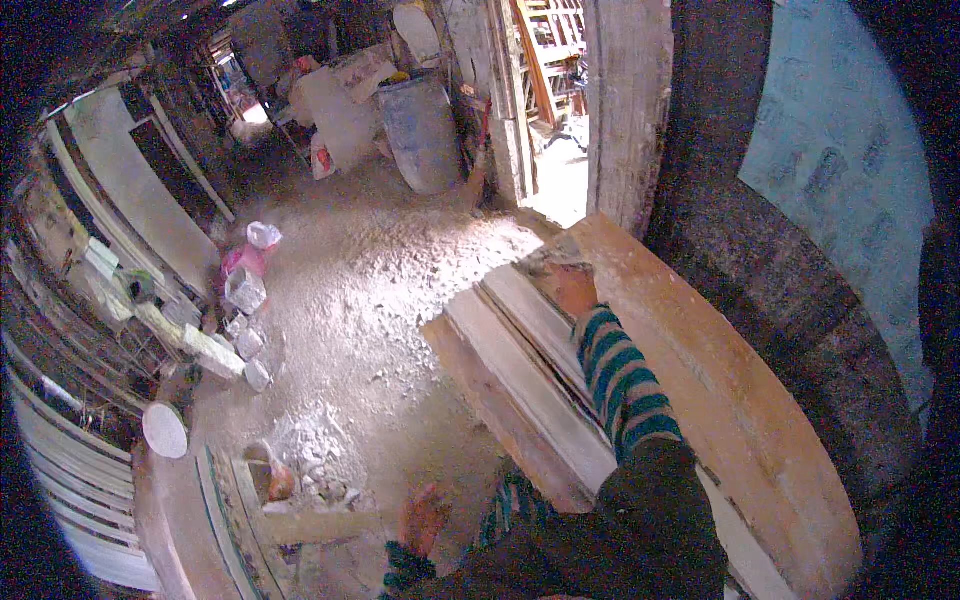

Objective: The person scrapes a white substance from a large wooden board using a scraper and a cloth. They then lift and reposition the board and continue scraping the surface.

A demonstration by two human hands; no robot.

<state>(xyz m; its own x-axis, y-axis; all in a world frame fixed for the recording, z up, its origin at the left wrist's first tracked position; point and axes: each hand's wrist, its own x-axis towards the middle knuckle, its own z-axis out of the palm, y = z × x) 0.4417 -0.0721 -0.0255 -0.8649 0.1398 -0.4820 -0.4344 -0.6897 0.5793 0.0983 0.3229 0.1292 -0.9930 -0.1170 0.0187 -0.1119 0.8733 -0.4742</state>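
Observation:
My right hand, in a green-and-white striped sleeve, reaches to the far end of a long wooden board. Its fingers are closed around something greyish that I cannot make out, close to the board's surface. Just left of the hand, pale, dusty lengths with a dark gap between them run along the wood toward me. My left hand hangs low over the floor, left of the boards, its fingers loosely apart and nothing visible in them.
White powder and crumbs cover the floor, with a rubble pile at the left. A blue barrel stands at the back, beside a bright doorway. Small buckets and stacked planks line the left side. A wall rises on the right.

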